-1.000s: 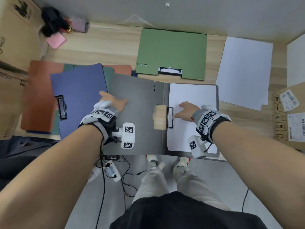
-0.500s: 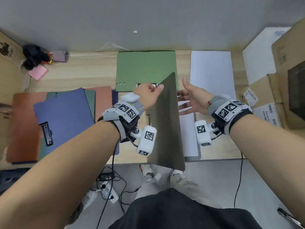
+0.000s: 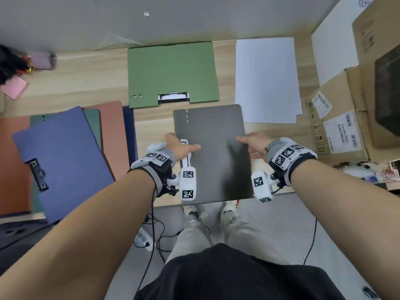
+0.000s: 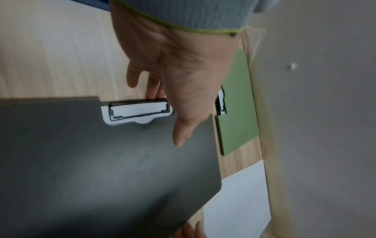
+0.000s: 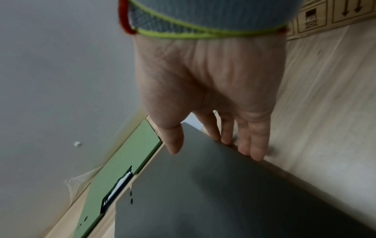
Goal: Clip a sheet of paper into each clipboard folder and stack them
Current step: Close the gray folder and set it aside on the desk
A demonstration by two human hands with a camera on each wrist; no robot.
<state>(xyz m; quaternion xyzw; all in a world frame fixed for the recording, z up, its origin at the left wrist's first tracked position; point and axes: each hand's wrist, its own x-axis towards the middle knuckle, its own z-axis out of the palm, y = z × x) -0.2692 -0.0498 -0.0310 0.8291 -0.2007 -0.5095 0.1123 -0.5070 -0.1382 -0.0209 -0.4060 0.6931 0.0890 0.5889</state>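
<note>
The grey clipboard folder [image 3: 212, 152] lies closed at the table's front centre, its near end over the table edge. My left hand [image 3: 184, 144] holds its left edge beside the metal clip [image 4: 138, 109], which has white paper under it. The thumb lies on the cover and the fingers curl round the clip side. My right hand [image 3: 246, 145] grips the right edge, thumb on top and fingers [image 5: 254, 145] along the underside. Behind it a closed green folder [image 3: 173, 72] lies flat. A stack of white paper [image 3: 267, 79] sits at the back right.
A blue folder [image 3: 62, 161] lies on top of orange and dark green ones [image 3: 13, 165] at the left. Cardboard boxes [image 3: 342, 118] stand along the right side. Small pink and dark items [image 3: 15, 87] sit at the back left. Cables lie on the floor [image 3: 155, 234] below.
The grey folder lay open with paper clipped on its right half. My left hand swung the cover over to the right and it now lies closed, with both hands on its side edges.
</note>
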